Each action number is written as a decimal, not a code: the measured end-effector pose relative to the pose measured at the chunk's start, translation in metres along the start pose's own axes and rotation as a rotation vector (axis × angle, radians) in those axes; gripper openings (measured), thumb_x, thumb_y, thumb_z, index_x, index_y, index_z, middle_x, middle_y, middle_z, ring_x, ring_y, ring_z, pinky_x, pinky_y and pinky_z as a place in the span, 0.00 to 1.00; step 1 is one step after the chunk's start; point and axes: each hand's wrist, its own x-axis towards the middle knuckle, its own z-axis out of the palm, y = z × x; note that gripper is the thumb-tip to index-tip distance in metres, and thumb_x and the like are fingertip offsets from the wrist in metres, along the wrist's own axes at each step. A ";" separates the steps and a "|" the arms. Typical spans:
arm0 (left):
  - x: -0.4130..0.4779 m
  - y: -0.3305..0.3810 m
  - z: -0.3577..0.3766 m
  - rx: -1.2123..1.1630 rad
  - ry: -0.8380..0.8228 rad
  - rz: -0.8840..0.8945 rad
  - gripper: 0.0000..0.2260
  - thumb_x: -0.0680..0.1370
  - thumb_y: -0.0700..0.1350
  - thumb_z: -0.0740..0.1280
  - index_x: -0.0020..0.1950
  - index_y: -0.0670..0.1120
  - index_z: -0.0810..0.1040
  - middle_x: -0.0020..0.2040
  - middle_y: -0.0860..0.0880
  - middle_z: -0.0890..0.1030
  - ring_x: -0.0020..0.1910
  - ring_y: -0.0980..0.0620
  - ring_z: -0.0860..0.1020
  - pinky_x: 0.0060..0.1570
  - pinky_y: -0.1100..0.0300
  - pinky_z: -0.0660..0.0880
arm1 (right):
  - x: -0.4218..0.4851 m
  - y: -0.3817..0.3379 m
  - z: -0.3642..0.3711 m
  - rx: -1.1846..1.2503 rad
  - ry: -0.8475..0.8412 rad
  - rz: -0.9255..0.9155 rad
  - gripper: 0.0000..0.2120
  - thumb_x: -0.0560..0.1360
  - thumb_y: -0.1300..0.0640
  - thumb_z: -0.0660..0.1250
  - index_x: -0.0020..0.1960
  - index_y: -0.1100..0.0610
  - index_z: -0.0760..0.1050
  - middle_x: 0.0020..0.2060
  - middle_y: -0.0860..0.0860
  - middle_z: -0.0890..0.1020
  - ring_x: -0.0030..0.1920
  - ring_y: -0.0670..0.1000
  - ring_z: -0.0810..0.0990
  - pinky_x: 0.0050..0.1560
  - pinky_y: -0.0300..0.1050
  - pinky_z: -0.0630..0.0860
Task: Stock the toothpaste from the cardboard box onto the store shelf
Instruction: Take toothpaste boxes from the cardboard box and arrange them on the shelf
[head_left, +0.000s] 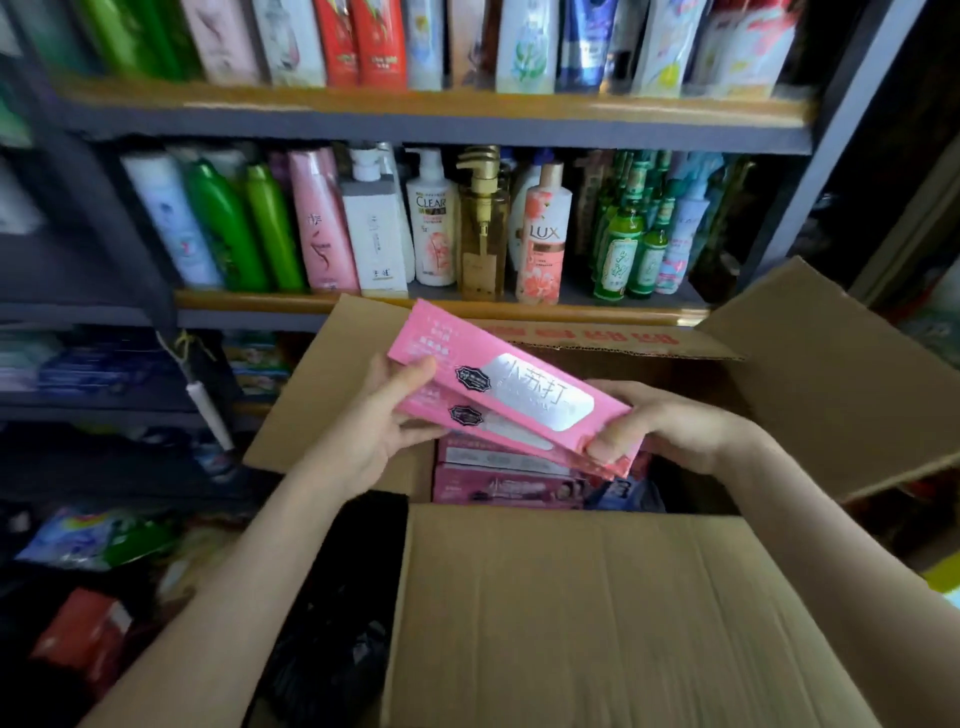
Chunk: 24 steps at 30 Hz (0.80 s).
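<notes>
Two pink toothpaste boxes (506, 389) are stacked one on the other and held above the open cardboard box (597, 613). My left hand (384, 421) grips their left end with the thumb on top. My right hand (660, 423) grips their right end. More pink toothpaste boxes (514, 480) lie inside the cardboard box, under the held pair. The store shelf (415, 306) stands behind the cardboard box. Its lower left level (104, 369) holds flat packs that are too blurred to name.
Shampoo and body-wash bottles (431, 223) fill the two upper shelf levels. Green glass bottles (623, 244) stand at the right. The cardboard box's flaps (831, 374) stick up at right and rear. Bagged goods (93, 540) and a black bag (337, 597) lie low left.
</notes>
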 end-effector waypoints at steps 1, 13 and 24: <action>-0.008 0.003 -0.003 -0.017 0.054 0.017 0.23 0.69 0.55 0.71 0.61 0.53 0.70 0.57 0.49 0.81 0.53 0.50 0.82 0.50 0.48 0.80 | 0.002 -0.004 0.009 0.009 -0.011 -0.021 0.38 0.56 0.56 0.74 0.67 0.57 0.72 0.59 0.63 0.79 0.58 0.67 0.76 0.56 0.56 0.73; -0.078 0.036 -0.113 0.082 0.400 0.062 0.16 0.81 0.57 0.56 0.62 0.48 0.71 0.55 0.45 0.82 0.53 0.47 0.82 0.49 0.49 0.80 | 0.050 -0.060 0.113 0.133 -0.241 -0.138 0.32 0.59 0.45 0.79 0.60 0.54 0.79 0.49 0.59 0.83 0.42 0.56 0.83 0.34 0.48 0.82; -0.106 0.085 -0.326 0.064 0.592 0.030 0.14 0.82 0.59 0.55 0.57 0.51 0.72 0.55 0.48 0.82 0.53 0.49 0.82 0.44 0.51 0.80 | 0.198 -0.140 0.279 0.151 -0.178 -0.228 0.16 0.66 0.53 0.71 0.52 0.56 0.81 0.37 0.55 0.82 0.33 0.51 0.80 0.28 0.44 0.78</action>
